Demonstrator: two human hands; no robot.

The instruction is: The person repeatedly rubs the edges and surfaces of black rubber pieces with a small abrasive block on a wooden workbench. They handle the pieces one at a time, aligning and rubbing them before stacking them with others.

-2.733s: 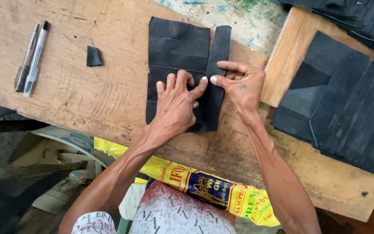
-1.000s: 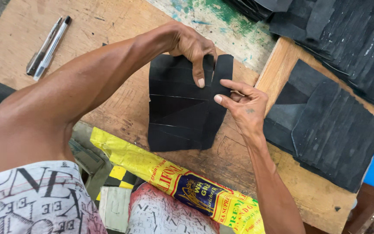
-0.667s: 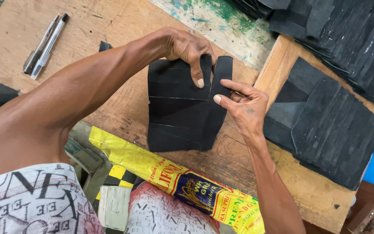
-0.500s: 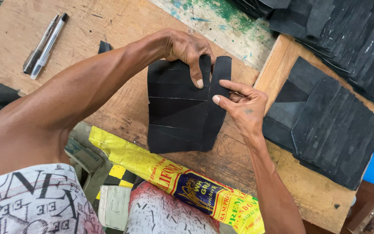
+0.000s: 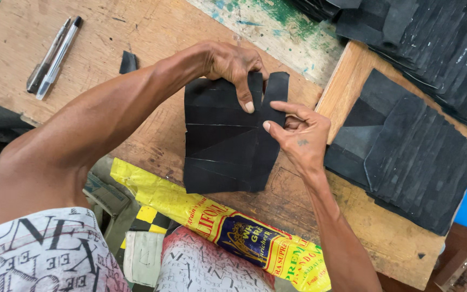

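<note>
A stack of flat sheets [image 5: 220, 146] lies on the wooden board [image 5: 152, 32] in front of me. My left hand [image 5: 236, 67] sits on its far edge, my right hand [image 5: 301, 138] against its right side. Far left on the board lie two pens [image 5: 54, 57], with a small scrap [image 5: 128, 62] between them and the stack. To my right, a pile of sheets [image 5: 406, 151] rests on another board [image 5: 385, 243]. A printed sack [image 5: 228, 230] hangs below the near edge.

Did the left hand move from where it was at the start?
Yes. The left hand went from lying flat on the middle of the black sheet up to its top edge, farther from the yellow bag.
</note>
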